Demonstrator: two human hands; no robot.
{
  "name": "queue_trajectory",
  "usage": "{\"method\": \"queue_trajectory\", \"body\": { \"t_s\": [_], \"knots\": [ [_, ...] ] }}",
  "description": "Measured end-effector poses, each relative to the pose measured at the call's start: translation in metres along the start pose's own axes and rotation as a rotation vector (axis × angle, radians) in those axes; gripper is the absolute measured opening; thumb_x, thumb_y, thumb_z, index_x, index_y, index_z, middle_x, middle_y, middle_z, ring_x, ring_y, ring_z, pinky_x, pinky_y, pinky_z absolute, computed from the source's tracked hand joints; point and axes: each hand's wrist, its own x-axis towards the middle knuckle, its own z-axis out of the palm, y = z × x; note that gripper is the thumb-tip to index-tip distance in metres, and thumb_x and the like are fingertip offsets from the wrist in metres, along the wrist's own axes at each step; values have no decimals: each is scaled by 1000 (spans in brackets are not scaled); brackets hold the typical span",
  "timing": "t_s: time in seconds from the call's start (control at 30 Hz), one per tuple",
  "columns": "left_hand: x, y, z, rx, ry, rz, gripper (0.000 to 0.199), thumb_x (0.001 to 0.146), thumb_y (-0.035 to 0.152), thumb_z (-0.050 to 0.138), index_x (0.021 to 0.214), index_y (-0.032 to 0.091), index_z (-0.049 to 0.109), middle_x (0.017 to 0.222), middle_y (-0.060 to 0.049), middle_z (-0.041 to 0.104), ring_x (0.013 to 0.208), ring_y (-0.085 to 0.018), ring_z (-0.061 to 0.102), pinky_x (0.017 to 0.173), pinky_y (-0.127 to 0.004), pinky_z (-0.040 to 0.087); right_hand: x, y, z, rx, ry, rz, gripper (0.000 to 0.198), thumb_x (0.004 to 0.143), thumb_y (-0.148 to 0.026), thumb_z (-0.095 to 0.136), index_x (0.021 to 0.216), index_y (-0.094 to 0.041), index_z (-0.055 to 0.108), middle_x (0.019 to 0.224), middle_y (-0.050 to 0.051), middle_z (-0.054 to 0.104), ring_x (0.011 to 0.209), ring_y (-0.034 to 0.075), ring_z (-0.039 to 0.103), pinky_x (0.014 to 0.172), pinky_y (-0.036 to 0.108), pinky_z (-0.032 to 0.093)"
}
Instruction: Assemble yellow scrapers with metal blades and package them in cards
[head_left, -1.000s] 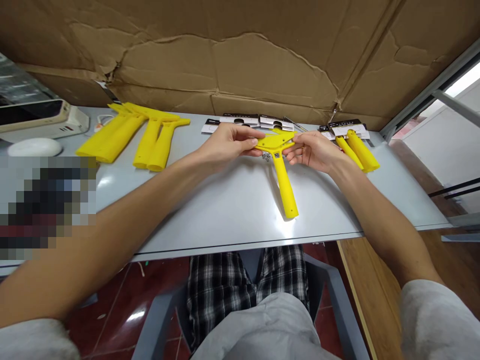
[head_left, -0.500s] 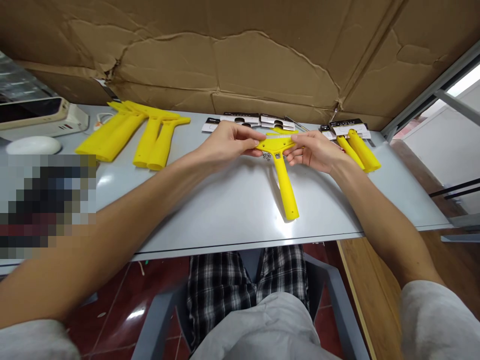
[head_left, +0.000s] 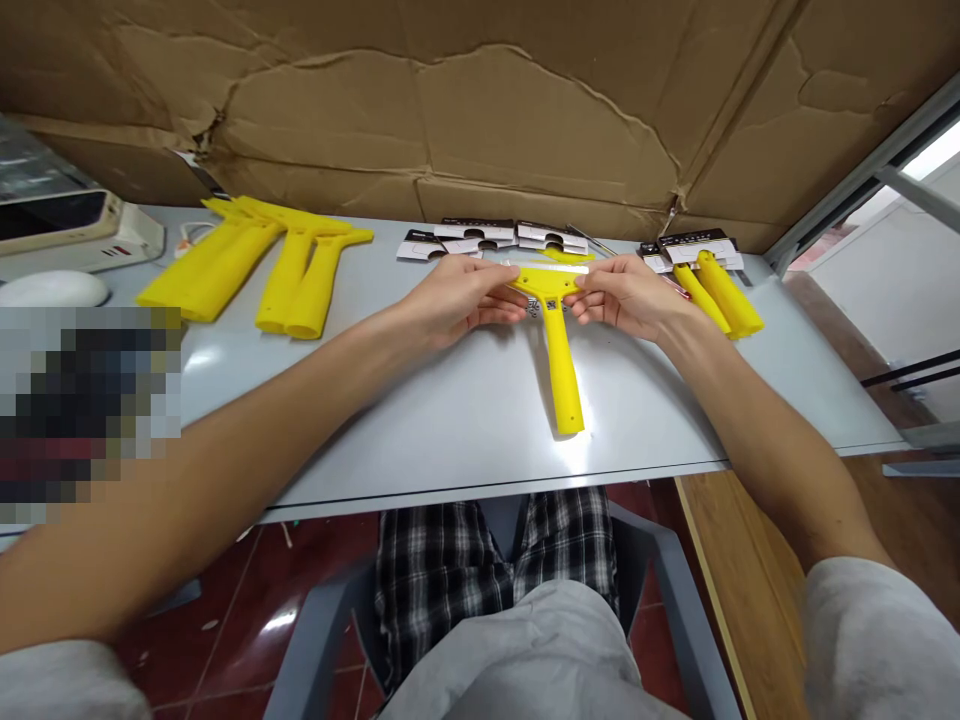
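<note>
As the head view looks down, the bare left hand (head_left: pixel 474 302) pinches a yellow, T-shaped plastic tool (head_left: pixel 553 318) at its nine o'clock tip, the bare right hand (head_left: pixel 621 298) at three. Its handle (head_left: pixel 564 375) points to six o'clock over the glossy grey tabletop (head_left: pixel 442 420).

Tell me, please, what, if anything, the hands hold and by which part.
The yellow tool, by both ends of its wide head: the left hand pinches the left end, the right hand the right end.
</note>
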Motion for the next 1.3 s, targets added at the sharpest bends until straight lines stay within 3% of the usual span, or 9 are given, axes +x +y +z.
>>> {"method": "queue_trajectory", "body": {
  "t_s": [0.13, 0.37, 0.57, 0.87, 1.1, 1.3],
  "knots": [
    [-1, 0, 0, 16, 1, -22, 18, 105, 15, 72, 88, 9, 74, 74, -14, 78, 58, -16, 73, 62, -27, 62, 0, 0, 1, -9, 9, 21, 10, 98, -8, 70, 89, -11, 68, 83, 15, 78, 67, 14, 74, 62, 22, 64],
    [-2, -1, 2, 19, 5, -2, 20, 105, 8, 67, 85, 9, 74, 76, -13, 78, 58, -13, 71, 65, -25, 62, -1, 1, 4, -20, 6, 50, 8, 96, -10, 71, 93, -16, 65, 83, 13, 78, 69, 15, 72, 64, 25, 64],
    [-3, -4, 3, 35, -7, 26, 19, 103, 10, 71, 84, 11, 72, 79, -14, 78, 62, -15, 73, 70, -28, 64, 0, 2, 2, -16, -3, 116, 12, 99, -27, 75, 99, -17, 67, 86, 14, 79, 67, 17, 70, 59, 28, 62],
    [3, -9, -1, 11, -61, -97, 24, 105, 9, 69, 82, 10, 74, 72, -12, 75, 56, -13, 67, 58, -25, 56, -3, -4, 7, -37, 49, 119, 11, 103, -18, 70, 93, -12, 70, 77, 12, 75, 62, 13, 66, 52, 22, 57],
    [4, -10, -2, 34, -77, -74, 33, 107, 7, 64, 76, 9, 73, 69, -10, 72, 53, -11, 66, 55, -22, 54, 0, 1, 3, -8, 23, 107, 10, 102, -20, 74, 95, -13, 71, 79, 13, 75, 64, 14, 67, 55, 22, 59],
    [4, -9, -1, 9, -42, -84, 29, 107, 9, 68, 79, 9, 75, 72, -11, 75, 56, -12, 68, 56, -24, 55, 2, 3, 2, -13, 32, 94, 11, 102, -19, 72, 93, -13, 73, 81, 13, 75, 66, 14, 67, 55, 22, 59]
  ]
}}
